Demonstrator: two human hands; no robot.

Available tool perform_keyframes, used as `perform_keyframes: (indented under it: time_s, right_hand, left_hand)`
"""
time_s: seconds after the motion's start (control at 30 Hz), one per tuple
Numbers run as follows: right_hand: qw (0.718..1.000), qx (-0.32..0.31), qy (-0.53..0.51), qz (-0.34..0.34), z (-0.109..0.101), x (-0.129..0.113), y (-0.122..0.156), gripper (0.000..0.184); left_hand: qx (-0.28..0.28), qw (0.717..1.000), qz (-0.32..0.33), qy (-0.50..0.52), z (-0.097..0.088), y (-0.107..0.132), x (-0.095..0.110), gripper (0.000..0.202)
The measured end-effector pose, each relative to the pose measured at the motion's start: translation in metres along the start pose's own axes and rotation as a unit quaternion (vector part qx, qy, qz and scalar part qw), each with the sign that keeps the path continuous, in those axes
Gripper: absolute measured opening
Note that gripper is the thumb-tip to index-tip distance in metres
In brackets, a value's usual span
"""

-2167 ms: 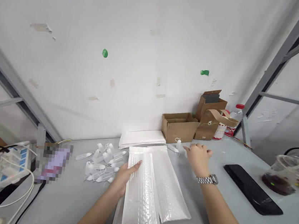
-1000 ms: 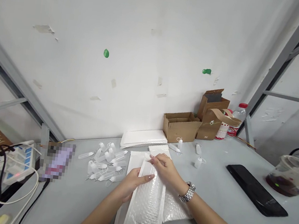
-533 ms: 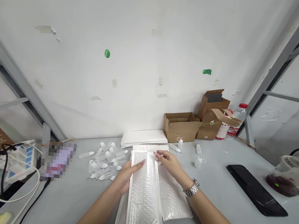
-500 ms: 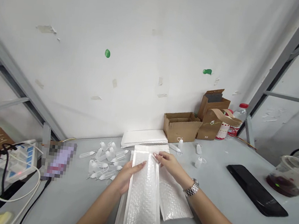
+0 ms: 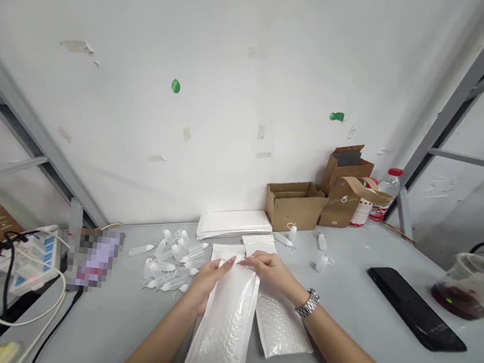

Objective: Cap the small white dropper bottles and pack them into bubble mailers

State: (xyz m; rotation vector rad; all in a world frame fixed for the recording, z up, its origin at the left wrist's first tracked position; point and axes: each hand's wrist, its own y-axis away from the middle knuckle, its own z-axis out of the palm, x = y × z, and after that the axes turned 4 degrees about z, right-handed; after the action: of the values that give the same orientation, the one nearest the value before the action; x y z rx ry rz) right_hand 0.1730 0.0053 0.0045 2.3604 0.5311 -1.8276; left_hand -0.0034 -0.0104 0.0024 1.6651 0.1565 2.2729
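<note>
I hold a white bubble mailer (image 5: pixel 225 325) lifted off the grey table (image 5: pixel 362 312) with both hands. My left hand (image 5: pixel 205 282) grips its upper left edge. My right hand (image 5: pixel 270 269), with a watch on the wrist, pinches its upper right corner. More bubble mailers lie under it, one (image 5: pixel 280 326) showing at the right. A pile of small clear plastic vials (image 5: pixel 172 261) lies just left of my left hand. Three small white bottles (image 5: pixel 320 263) stand or lie to the right of my right hand.
A stack of white mailers (image 5: pixel 234 224) lies by the wall. Cardboard boxes (image 5: pixel 294 205), a paper bag and a drink bottle (image 5: pixel 384 192) stand at the back right. A black phone (image 5: pixel 417 309) and a plastic cup (image 5: pixel 473 283) are at the right. Power strip and cables (image 5: pixel 18 266) at left.
My right hand came back from the small bottles to the mailer. Both hands have raised the top mailer's far end off the pile and drawn it a little toward me.
</note>
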Motion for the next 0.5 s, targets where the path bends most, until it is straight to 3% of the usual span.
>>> perform_keyframes:
  time_s: [0.17,0.27,0.33,0.43,0.47,0.5]
  right_hand:
    - [1.000,-0.006,-0.025,0.007,0.012,-0.007,0.005,0.032]
    - [0.995,0.013,-0.079,0.065,0.016,-0.010,0.009,0.052]
    - [0.994,0.036,-0.062,0.084,0.009,-0.009,0.009,0.058]
    - [0.978,0.139,0.148,0.054,-0.020,-0.006,0.003,0.043]
    - [0.943,0.194,0.267,0.047,-0.033,-0.005,-0.001,0.035]
    - [0.889,0.240,0.386,0.050,-0.047,-0.005,-0.005,0.030]
  left_hand:
    - [0.046,0.998,0.032,0.003,-0.004,-0.002,-0.003,0.035]
    - [0.104,0.991,0.079,0.023,-0.009,-0.011,-0.002,0.039]
    - [0.143,0.983,0.115,-0.010,-0.013,-0.023,0.000,0.042]
    - [0.165,0.959,0.177,-0.144,-0.011,-0.051,0.002,0.044]
    - [0.172,0.954,0.186,-0.162,-0.008,-0.061,0.002,0.041]
    - [0.183,0.946,0.195,-0.185,-0.005,-0.070,0.001,0.038]
